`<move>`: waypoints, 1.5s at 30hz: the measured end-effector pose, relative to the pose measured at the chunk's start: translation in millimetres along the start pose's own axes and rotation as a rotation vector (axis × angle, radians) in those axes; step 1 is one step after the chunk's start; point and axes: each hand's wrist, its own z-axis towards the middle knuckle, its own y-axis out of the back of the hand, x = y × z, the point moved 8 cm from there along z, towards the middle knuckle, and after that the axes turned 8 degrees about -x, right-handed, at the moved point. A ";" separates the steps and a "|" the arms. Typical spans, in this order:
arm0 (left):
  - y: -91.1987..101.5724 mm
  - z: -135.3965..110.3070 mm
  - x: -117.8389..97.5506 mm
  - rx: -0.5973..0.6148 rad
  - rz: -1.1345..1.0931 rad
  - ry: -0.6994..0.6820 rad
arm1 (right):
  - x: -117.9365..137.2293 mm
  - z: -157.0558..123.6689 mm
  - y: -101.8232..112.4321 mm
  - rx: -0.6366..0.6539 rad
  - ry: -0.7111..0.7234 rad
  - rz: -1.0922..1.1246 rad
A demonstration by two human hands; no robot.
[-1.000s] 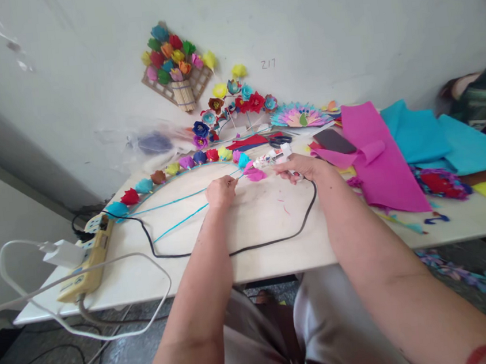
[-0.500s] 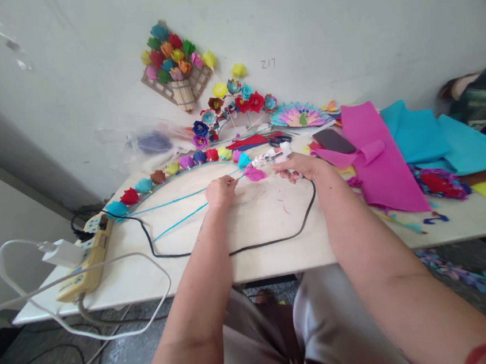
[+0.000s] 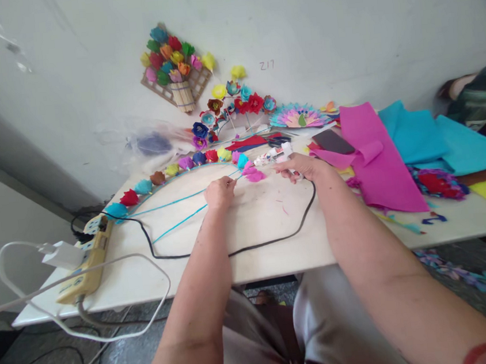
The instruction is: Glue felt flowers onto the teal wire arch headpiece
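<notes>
My left hand (image 3: 220, 193) is closed in a pinch around a thin blue-wrapped stem (image 3: 180, 222). At the stem's far end is a magenta paper flower (image 3: 254, 174). My right hand (image 3: 300, 166) grips a white patterned hot glue gun (image 3: 282, 153), its nozzle pointing left, close beside the flower. Whether the nozzle touches the petals I cannot tell. Behind the flower curves a garland (image 3: 158, 177) of several coloured paper flowers on a blue wire, ending in a turquoise bloom (image 3: 242, 161).
The gun's black cord (image 3: 270, 241) loops across the white table to a power strip (image 3: 87, 268) at left. Magenta crepe paper (image 3: 380, 162), turquoise sheets (image 3: 416, 135) and a dark phone (image 3: 333, 142) lie at right. Paper flowers (image 3: 256, 102) stand along the wall.
The magenta flower has turned a little and its petals look more spread. Both hands stay almost in place, holding the same things.
</notes>
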 end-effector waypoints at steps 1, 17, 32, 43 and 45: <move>0.3 0.1 0.3 -0.004 0.000 0.003 | 0.1 -0.4 1.5 -0.010 -0.004 0.014; 4.2 -1.2 1.7 -0.019 -0.019 -0.013 | 8.6 6.6 4.8 -0.082 0.127 0.217; 15.9 -6.2 -5.5 -0.145 0.139 -0.111 | 10.2 14.0 9.7 -0.191 0.183 0.322; 18.4 -7.4 -3.3 -0.155 0.079 -0.119 | 14.7 12.5 8.9 -0.221 0.196 0.382; 19.6 -7.2 -2.8 -0.155 0.057 -0.111 | 16.2 10.5 7.7 -0.209 0.189 0.390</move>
